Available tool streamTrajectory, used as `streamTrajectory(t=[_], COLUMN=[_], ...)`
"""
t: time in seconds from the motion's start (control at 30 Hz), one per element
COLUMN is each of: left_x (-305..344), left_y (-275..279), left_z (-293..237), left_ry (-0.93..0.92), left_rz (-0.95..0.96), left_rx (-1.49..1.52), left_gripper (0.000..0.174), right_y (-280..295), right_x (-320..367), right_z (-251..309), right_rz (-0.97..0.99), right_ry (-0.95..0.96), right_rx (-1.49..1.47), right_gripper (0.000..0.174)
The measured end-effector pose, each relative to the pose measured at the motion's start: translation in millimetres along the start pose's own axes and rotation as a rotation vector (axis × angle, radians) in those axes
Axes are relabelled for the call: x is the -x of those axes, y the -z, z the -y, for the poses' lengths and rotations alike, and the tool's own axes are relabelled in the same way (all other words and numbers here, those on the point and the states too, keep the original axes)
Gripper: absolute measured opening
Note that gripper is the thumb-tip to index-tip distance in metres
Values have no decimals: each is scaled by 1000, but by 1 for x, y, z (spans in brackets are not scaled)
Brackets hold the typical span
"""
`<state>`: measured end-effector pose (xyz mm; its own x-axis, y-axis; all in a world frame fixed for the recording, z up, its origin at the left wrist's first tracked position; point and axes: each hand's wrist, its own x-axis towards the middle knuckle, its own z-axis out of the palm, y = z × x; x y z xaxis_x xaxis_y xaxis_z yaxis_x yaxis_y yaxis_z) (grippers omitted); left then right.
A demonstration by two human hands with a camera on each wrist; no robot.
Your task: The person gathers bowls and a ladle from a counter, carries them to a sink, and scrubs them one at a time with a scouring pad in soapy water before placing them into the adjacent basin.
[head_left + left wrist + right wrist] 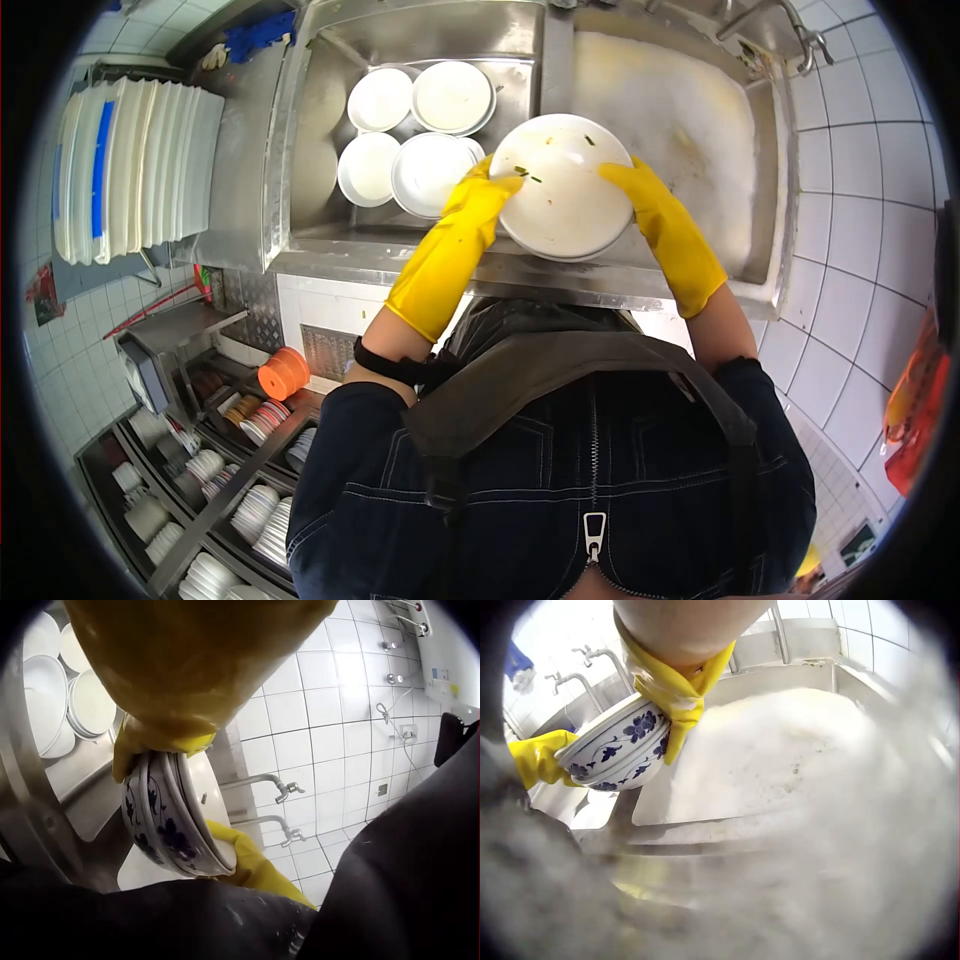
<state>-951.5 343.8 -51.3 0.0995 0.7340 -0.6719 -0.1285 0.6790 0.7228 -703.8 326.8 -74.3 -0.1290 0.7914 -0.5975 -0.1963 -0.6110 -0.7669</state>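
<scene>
Both hands wear yellow rubber gloves. Between them they hold a nested stack of white bowls (560, 215) in front of the divider between two sink basins. Green scraps and small food bits cling to the inside of the top bowl. Blue flowers decorate the outer walls of the bowls (619, 754) in the right wrist view. My left hand (470, 205) grips the left rim, its thumb over the edge. On the opposite rim, my right hand (650, 205) has its thumb on top and its fingers down the outside. The stack tilts in the left wrist view.
White bowls (435, 175) stand in groups in the left basin (320, 215). Whitish, foamy water (660, 130) fills the right basin, with taps (805, 45) behind it. White trays (140, 170) are racked at far left. Shelves below hold stacked dishes and an orange container (284, 374).
</scene>
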Motion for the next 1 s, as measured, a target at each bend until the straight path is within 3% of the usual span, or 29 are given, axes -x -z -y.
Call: streamTrajectory(t=[0.03,0.1,0.17,0.3,0.5,0.6,0.67,0.73,0.77,0.8,0.87,0.9,1.0], left_x=[4,2,-22,-27,-5,-38,-16,-21,-46,-43,-24,-3,28], left_y=[-2,4,8,13,7,10,6,5,14,13,15,15,32], left_z=[-1,0,21,28,1,25,9,9,39,39,40,23,12], left_ry=[-7,-50,-79,-24,-14,-20,-31,-57,-76,-84,-100,35,-54], left_rz=[-25,23,79,86,93,46,2,-71,-144,-182,-215,-265,-354], left_rx=[-46,-130,-256,-227,-259,-348,-319,-638,-686,-654,-442,-432,-230], left_gripper=[46,45,41,43,40,39,39,42,44,44,46,47,49], right_y=[-3,-10,-18,-14,-21,-5,2,8,7,5,-1,-6,-37], right_x=[6,16,22,21,34,20,14,4,0,-4,-7,-6,-7], right_z=[6,18,27,25,27,19,5,-1,-4,-3,3,3,12], right_rz=[11,-147,-129,-160,-130,-91,-96,-81,-122,-165,-28,72,188], right_ry=[1,-91,-108,-137,28,-49,-30,-4,5,17,16,-3,72], right_rx=[9,281,325,421,414,387,330,308,350,386,348,277,236], right_gripper=[50,50,49,47,47,48,48,49,50,52,53,53,54])
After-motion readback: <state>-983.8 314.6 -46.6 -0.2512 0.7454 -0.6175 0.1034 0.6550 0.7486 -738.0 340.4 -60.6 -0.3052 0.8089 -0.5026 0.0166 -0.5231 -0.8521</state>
